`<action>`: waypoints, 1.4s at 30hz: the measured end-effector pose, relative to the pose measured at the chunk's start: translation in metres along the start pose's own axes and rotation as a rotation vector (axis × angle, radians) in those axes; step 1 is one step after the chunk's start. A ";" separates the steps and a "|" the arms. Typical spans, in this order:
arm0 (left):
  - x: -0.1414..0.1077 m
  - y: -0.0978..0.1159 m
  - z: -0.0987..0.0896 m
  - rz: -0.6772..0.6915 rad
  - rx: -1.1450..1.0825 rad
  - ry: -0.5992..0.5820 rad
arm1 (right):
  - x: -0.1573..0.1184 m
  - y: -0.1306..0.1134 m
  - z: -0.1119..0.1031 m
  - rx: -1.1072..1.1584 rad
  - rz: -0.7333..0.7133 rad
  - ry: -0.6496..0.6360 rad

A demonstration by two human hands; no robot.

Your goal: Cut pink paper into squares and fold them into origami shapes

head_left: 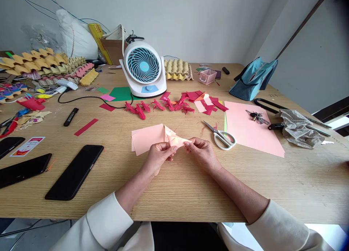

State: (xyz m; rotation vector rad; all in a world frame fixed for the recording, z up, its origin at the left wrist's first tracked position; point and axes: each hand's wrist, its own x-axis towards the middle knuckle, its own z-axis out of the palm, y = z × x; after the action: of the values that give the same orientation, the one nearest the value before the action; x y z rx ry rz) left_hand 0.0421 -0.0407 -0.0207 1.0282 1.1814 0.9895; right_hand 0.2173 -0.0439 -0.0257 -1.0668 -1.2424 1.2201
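Note:
A small folded piece of peach paper [176,139] is held up between my two hands over the table. My left hand [159,157] pinches its left lower part between thumb and fingers. At the paper's narrow right tip, my right hand [203,152] is closed in a pinch. Behind and left of my left hand lie flat peach paper rectangles [148,136], slightly fanned. White-handled scissors [222,137] rest to the right of my right hand, blades pointing away to the left. Several crumpled red paper shapes [158,105] form a row beyond the hands.
A white fan [144,67] stands at the back. Large pink sheets [249,129] with keys [257,117] lie right, near a blue bag [253,78]. A black phone [75,171] and a marker [71,117] lie left. Egg trays [40,65] are stacked far left.

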 end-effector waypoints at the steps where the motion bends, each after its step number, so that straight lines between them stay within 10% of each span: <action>1: 0.000 0.000 0.000 -0.001 0.001 0.002 | 0.000 0.000 0.000 -0.001 0.003 -0.001; 42: -0.006 0.000 0.009 0.017 -0.002 -0.042 | -0.001 0.006 0.008 0.007 0.064 -0.018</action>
State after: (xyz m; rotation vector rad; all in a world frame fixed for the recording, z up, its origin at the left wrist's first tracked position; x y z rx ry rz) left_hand 0.0502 -0.0472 -0.0183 1.0541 1.1390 0.9778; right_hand 0.2091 -0.0445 -0.0307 -1.1002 -1.2250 1.2841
